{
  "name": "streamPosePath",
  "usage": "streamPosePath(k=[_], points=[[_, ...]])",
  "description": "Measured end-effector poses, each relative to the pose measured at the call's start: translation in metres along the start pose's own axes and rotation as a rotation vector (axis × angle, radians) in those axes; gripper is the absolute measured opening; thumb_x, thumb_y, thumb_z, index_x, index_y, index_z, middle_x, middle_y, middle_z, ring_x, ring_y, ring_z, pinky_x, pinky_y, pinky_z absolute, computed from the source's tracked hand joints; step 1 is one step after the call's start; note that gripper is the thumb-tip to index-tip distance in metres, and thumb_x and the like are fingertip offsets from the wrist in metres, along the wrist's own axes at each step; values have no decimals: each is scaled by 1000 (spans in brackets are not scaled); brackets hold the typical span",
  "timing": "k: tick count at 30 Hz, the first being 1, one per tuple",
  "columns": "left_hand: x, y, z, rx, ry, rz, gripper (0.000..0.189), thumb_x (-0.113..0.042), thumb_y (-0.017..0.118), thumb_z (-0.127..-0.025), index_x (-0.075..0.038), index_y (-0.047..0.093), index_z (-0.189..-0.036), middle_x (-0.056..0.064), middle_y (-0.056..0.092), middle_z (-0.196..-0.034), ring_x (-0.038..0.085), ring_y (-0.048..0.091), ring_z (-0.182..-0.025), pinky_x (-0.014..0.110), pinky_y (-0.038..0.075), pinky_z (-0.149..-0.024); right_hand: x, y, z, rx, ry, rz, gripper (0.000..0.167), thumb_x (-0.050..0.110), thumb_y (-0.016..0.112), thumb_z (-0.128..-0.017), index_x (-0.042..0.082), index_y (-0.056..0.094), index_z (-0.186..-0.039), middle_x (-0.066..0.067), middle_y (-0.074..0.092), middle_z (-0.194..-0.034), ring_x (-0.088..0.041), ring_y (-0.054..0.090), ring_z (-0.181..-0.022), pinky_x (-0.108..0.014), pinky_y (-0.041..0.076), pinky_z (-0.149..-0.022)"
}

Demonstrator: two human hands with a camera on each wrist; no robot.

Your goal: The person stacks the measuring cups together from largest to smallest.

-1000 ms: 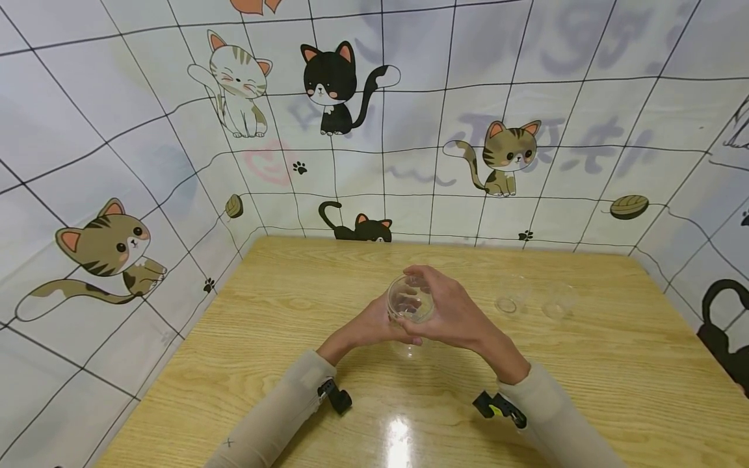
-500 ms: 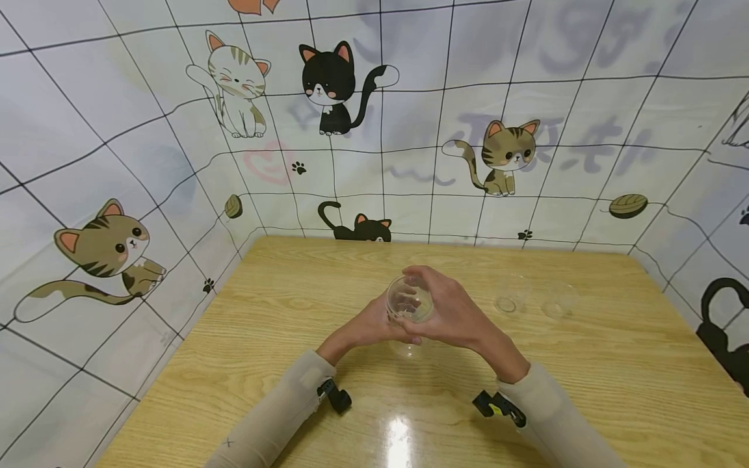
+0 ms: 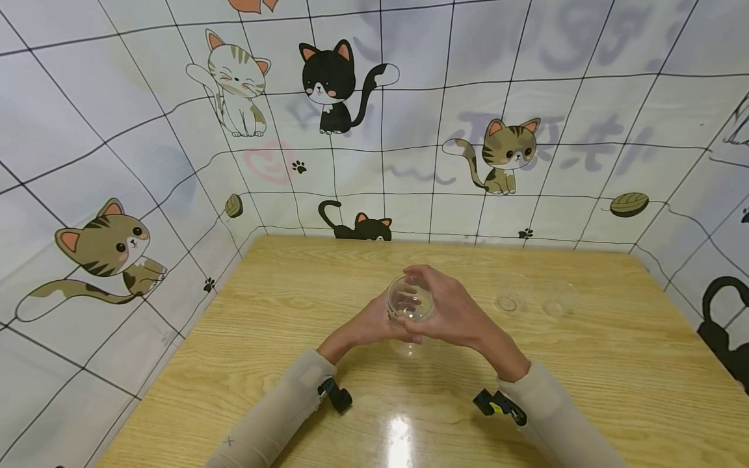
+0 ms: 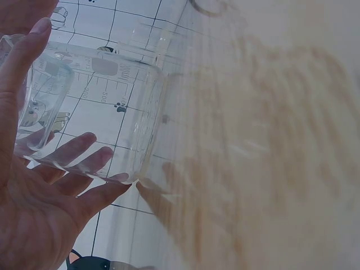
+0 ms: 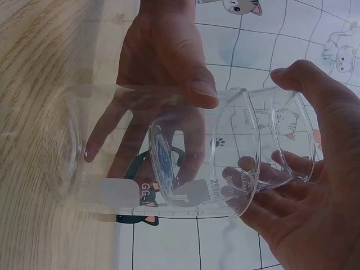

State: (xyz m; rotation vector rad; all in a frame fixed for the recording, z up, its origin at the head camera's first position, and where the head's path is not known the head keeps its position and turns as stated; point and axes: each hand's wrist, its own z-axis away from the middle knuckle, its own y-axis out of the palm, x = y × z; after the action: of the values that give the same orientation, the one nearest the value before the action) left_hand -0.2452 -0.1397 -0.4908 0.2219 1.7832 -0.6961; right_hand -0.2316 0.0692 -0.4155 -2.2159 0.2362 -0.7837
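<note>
A large clear glass beaker point(image 5: 118, 192) stands upright on the table, with printed markings and a white patch on its side. My left hand point(image 3: 370, 323) holds it, thumb on one side and fingers on the other. Partway inside sits a smaller beaker point(image 5: 191, 192), its rim sticking out above the larger one's. Around that upper rim my right hand point(image 3: 455, 313) curls, thumb and fingers on opposite sides. From above, the small beaker's round mouth point(image 3: 409, 292) shows between both hands.
Two more clear glass vessels, one point(image 3: 508, 296) nearer the hands and one point(image 3: 560, 302) farther right, stand on the wooden table point(image 3: 281, 279). A cloth point(image 3: 409, 130) printed with cats and grid lines surrounds the table at the back and sides.
</note>
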Motion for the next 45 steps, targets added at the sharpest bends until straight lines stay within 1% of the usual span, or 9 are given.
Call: streamPosePath(k=[8, 16, 24, 30, 36, 43, 45], points=[[0, 0, 1, -2, -9, -9, 107, -21, 93, -77, -39, 25, -158, 11, 45, -156, 24, 55, -139, 33, 53, -106, -1, 1, 1, 3, 6, 0, 79, 28, 89, -74, 2, 53, -139, -18, 70, -126, -34, 71, -114, -50, 59, -95], [-1, 0, 0, 3, 7, 3, 108, -20, 93, -78, -40, 24, -159, 10, 44, -157, 25, 55, -140, 33, 52, -107, 1, -1, 0, 10, 12, -18, 80, 27, 89, -75, -1, 52, -140, -18, 69, -129, -35, 71, -115, -51, 58, -95], [1, 0, -1, 2, 9, 12, 109, -20, 93, -78, -39, 23, -160, 5, 42, -158, 28, 53, -141, 33, 52, -107, 1, -2, 0, 14, 32, -19, 80, 27, 88, -74, 3, 52, -141, -16, 67, -132, -34, 70, -115, -50, 58, -95], [0, 0, 0, 0, 0, 0, 110, -21, 93, -78, -40, 23, -160, 4, 44, -157, 24, 53, -141, 33, 52, -107, 0, -1, 1, 14, 31, -14, 84, 28, 88, -75, 1, 50, -145, -16, 67, -132, -34, 71, -114, -49, 58, -95], [2, -1, -1, 1, 1, -8, 106, -23, 93, -77, -40, 26, -158, 1, 45, -156, 21, 55, -138, 34, 52, -106, -1, 0, 1, 6, 16, -15, 81, 28, 88, -76, 2, 53, -144, -14, 68, -130, -33, 71, -113, -50, 58, -93], [2, -1, 0, 4, 7, -13, 109, -25, 93, -77, -38, 23, -160, 4, 42, -158, 23, 54, -140, 34, 52, -106, -1, 1, 1, 5, 18, -5, 81, 29, 88, -76, 2, 53, -143, -14, 69, -130, -32, 70, -113, -49, 58, -94], [2, -1, 1, 3, 2, -15, 110, -27, 94, -77, -38, 23, -160, 3, 43, -158, 22, 54, -140, 33, 53, -106, 0, 1, 1, 6, 18, -4, 80, 29, 89, -76, 2, 54, -143, -13, 68, -131, -32, 70, -114, -49, 58, -94]])
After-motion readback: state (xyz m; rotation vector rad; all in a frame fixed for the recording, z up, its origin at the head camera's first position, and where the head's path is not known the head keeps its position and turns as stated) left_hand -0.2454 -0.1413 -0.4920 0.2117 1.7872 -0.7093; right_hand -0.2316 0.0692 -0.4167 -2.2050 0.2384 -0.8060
